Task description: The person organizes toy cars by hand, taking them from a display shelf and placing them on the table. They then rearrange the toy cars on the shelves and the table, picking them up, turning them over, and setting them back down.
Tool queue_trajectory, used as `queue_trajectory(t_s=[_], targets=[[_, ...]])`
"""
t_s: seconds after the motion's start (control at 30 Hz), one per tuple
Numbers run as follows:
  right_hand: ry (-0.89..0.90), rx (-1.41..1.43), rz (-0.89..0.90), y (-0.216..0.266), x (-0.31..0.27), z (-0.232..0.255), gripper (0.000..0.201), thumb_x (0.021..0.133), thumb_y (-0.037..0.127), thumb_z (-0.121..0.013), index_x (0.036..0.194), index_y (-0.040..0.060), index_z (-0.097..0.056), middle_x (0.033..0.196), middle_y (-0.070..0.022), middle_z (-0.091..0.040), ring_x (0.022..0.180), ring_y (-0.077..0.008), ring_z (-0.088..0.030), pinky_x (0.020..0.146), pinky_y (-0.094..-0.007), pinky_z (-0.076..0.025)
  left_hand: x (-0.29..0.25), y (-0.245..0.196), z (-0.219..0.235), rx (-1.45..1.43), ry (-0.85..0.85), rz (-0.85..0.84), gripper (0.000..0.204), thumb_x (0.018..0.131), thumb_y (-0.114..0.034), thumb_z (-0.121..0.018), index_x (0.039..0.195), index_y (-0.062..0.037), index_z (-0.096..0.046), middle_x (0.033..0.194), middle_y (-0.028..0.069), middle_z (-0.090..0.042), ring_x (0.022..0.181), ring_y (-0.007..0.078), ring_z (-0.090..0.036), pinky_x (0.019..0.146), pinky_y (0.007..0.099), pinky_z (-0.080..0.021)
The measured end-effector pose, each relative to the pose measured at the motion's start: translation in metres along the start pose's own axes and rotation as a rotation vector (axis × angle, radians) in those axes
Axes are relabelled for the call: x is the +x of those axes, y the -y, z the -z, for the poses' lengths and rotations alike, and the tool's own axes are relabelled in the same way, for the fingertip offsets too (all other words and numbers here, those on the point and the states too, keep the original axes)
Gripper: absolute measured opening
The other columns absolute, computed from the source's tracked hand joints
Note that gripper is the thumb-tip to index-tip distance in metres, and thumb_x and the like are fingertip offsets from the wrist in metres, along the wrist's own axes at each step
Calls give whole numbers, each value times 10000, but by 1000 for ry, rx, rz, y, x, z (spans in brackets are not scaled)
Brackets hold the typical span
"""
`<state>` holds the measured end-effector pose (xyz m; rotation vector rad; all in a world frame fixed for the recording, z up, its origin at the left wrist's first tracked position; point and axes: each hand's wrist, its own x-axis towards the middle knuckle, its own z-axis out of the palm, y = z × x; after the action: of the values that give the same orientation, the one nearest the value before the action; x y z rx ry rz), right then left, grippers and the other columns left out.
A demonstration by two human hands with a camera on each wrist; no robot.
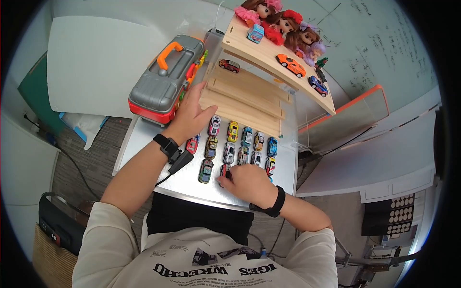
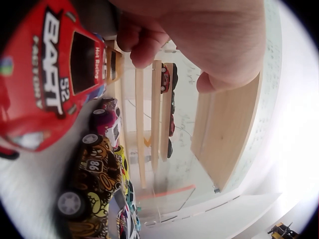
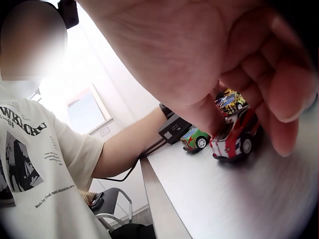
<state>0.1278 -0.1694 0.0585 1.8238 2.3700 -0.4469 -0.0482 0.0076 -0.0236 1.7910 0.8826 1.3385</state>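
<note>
My right hand [image 1: 252, 185] pinches a small red, white and black toy car [image 3: 233, 135] between thumb and fingers, low over the silver tabletop [image 3: 199, 196]. A green toy car [image 3: 195, 139] stands beside it. Several other toy cars are lined up in rows, among them a yellow one [image 1: 233, 131] and a blue one [image 1: 272, 146]; the right hand covers part of the rows. My left hand [image 1: 189, 116] reaches out between toolbox and shelf, its thumb apart and nothing in its grasp. Below its wrist sits a red toy car [image 2: 50, 74] with BART lettering, next to a brown patterned car [image 2: 97, 174].
A grey and red toolbox [image 1: 165, 79] with an orange handle stands at the back left. Behind the rows rises a wooden tiered shelf [image 1: 245, 98]. Its top board bears an orange car [image 1: 290, 66], a blue bus [image 1: 255, 33] and several dolls [image 1: 283, 24].
</note>
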Motion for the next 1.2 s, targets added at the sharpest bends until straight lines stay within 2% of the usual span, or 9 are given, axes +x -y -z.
queue_trajectory(t_s=[0.07,0.4,0.47,0.57,0.67,0.7,0.77,0.93,1.2], targets=[[5,-21,1,-1,-4,-1,497,934,448,-647,747,-8,-710,660,-221,-676,628,-402,-697,611,-491,-572,-1,2,1,57,13,-47,725,930,-132,-710,1520,70,-340,1398,174,-537,631,78,-552,615,253,-482],[-28,-40,-17,-11,-15,5,356,870,344,-718,907,-6,-664,767,-218,-702,739,-409,-717,674,-502,-578,-2,6,-1,40,-12,-35,720,931,-112,-709,1525,52,-336,1421,160,-527,646,61,-544,608,243,-475],[-105,23,-45,-26,-5,25,299,858,280,-747,928,-4,-687,814,-213,-712,768,-401,-714,708,-482,-566,-2,3,-2,-81,10,47,720,896,-155,-735,1485,67,-388,1475,276,-483,1388,394,-465,1173,436,-364],[-292,186,-135,-56,24,63,356,858,228,-783,1102,-22,-712,845,-210,-712,707,-322,-694,687,-397,-549,-1,-1,0,-65,8,32,716,895,-151,-732,1485,65,-388,1479,284,-474,1396,399,-457,1179,440,-360],[-533,227,-113,-95,63,82,261,869,198,-754,1009,-20,-721,861,-236,-713,771,-381,-710,707,-441,-559,-1,1,-1,-84,17,61,714,894,-151,-730,1484,62,-387,1472,288,-476,1397,404,-455,1179,443,-358],[-619,194,-80,-114,78,85,291,886,198,-757,1069,-23,-710,859,-201,-714,743,-311,-692,699,-401,-554,-1,3,-1,-82,11,57,714,894,-151,-730,1484,62,-387,1472,288,-476,1397,404,-455,1179,443,-358],[-703,160,-38,-139,107,89,325,903,198,-761,1129,-27,-699,856,-166,-715,716,-241,-673,690,-361,-548,-1,8,-3,-14,-15,-16,702,913,-108,-718,1505,38,-369,1190,116,-584,651,66,-530,597,246,-465],[-800,32,15,-184,173,80,349,897,174,-769,1176,-19,-686,996,-154,-735,812,-231,-690,766,-348,-555,-1,10,-4,-6,-40,-38,696,910,-107,-719,1501,30,-377,1204,121,-579,642,68,-513,599,246,-459],[-735,104,-29,-167,196,78,356,878,183,-783,1171,0,-693,1067,-162,-739,902,-264,-700,835,-377,-557,-1,14,-9,-11,-72,-67,680,906,-122,-725,1486,24,-402,1343,167,-536,655,78,-492,619,256,-464]])
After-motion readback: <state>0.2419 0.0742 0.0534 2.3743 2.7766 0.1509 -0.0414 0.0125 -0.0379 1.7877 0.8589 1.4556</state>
